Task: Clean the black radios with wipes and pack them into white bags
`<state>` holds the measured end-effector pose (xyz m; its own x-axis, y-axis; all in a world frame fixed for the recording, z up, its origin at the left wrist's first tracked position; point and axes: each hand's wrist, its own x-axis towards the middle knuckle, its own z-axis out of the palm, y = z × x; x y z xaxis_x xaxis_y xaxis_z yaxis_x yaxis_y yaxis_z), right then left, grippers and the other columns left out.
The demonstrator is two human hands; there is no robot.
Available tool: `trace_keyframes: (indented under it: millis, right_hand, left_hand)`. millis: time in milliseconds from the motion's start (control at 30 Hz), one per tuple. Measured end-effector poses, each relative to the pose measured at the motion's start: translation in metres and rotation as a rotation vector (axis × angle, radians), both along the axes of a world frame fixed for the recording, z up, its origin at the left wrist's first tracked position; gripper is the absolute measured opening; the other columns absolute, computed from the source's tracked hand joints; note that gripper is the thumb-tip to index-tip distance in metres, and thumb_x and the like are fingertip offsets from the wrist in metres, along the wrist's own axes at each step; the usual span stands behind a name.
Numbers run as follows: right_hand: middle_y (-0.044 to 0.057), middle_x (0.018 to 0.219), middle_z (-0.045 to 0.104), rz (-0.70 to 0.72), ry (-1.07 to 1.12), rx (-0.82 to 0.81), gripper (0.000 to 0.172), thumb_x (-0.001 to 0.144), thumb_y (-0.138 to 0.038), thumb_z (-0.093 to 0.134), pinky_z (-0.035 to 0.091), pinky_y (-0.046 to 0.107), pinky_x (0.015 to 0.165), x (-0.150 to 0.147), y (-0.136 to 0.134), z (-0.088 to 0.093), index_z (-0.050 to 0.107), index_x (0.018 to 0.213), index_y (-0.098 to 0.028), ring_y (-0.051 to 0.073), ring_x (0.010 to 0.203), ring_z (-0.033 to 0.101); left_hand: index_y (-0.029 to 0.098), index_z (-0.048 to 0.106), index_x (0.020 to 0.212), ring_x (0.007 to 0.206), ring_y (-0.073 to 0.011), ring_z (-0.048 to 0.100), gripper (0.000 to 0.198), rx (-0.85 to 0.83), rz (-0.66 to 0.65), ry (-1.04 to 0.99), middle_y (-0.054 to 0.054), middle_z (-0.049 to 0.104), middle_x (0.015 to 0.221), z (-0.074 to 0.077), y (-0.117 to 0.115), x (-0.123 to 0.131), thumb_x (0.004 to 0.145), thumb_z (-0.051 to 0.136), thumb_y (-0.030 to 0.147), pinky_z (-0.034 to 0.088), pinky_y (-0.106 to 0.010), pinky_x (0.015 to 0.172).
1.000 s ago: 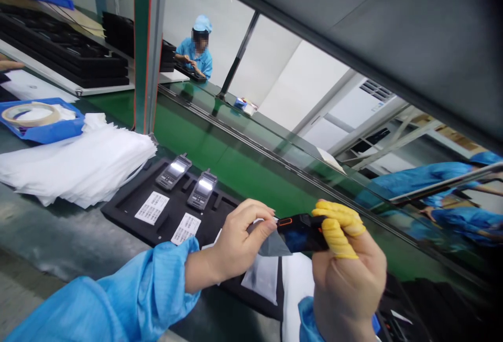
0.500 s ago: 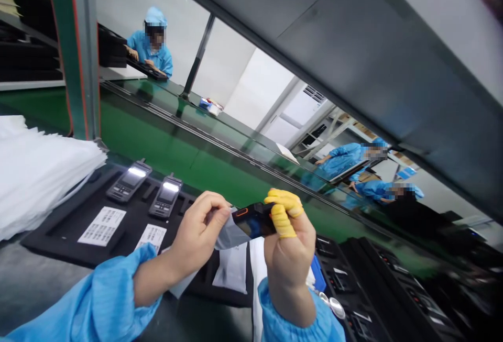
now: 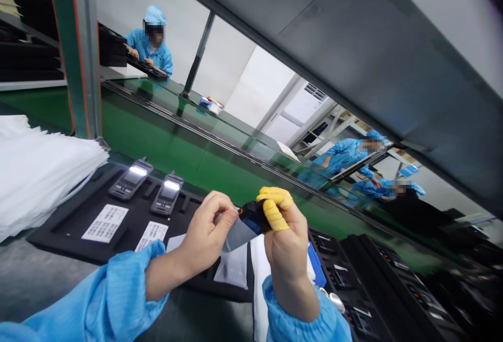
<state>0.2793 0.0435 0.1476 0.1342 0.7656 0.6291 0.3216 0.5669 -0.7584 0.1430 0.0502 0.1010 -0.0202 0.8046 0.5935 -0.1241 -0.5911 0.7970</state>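
My left hand pinches the rim of a translucent plastic bag. A black handheld device with an orange accent sits partly inside the bag's mouth. My right hand, with yellow finger cots on two fingers, grips the device's other end. Below them, another bag with something in it lies on a black foam tray. Two handheld radio-like devices, one at the left and one nearer my hand, rest in that tray beside white label sheets.
A tall pile of white sheets or bags stands at the left. More black trays with devices are on the right, near a blue object. A green conveyor runs behind, with co-workers in blue beyond it. A grey panel hangs overhead.
The device has moved left and deeper into the bag, so less of it shows. My right hand has shifted left with it; my left hand has moved slightly right.
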Motion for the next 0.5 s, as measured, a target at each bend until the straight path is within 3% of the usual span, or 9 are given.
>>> trace_keyframes:
  millis: [333, 433, 500]
  right_hand:
    - [0.004, 0.088, 0.063, 0.226, -0.31, -0.192, 0.014, 0.074, -0.036, 0.068, 0.047, 0.036, 0.081, 0.005, 0.003, 0.011, 0.066, 0.071, -0.022, 0.018, 0.086, 0.058]
    - [0.005, 0.102, 0.063, 0.103, -0.27, -0.138, 0.018, 0.077, -0.037, 0.065, 0.042, 0.041, 0.093, 0.009, 0.003, 0.011, 0.066, 0.089, -0.024, 0.02, 0.102, 0.056]
    - [0.006, 0.11, 0.062, 0.02, -0.215, -0.124, 0.027, 0.079, -0.038, 0.063, 0.038, 0.045, 0.099, 0.018, 0.004, 0.01, 0.062, 0.102, -0.025, 0.021, 0.109, 0.053]
  left_hand:
    - [0.02, 0.054, 0.076, 0.078, -0.0158, 0.054, 0.018, 0.044, -0.037, -0.005, -0.003, 0.053, 0.083, 0.013, 0.005, -0.001, 0.09, 0.051, 0.031, 0.045, -0.028, 0.069]
    - [0.02, 0.055, 0.077, 0.073, -0.0151, 0.053, 0.017, -0.081, -0.019, -0.034, -0.001, 0.055, 0.078, 0.012, 0.009, -0.001, 0.088, 0.054, 0.033, 0.044, -0.028, 0.068]
    - [0.02, 0.055, 0.074, 0.067, -0.0134, 0.052, 0.017, -0.246, -0.042, -0.173, 0.001, 0.055, 0.072, 0.007, 0.016, 0.001, 0.084, 0.062, 0.033, 0.044, -0.026, 0.064]
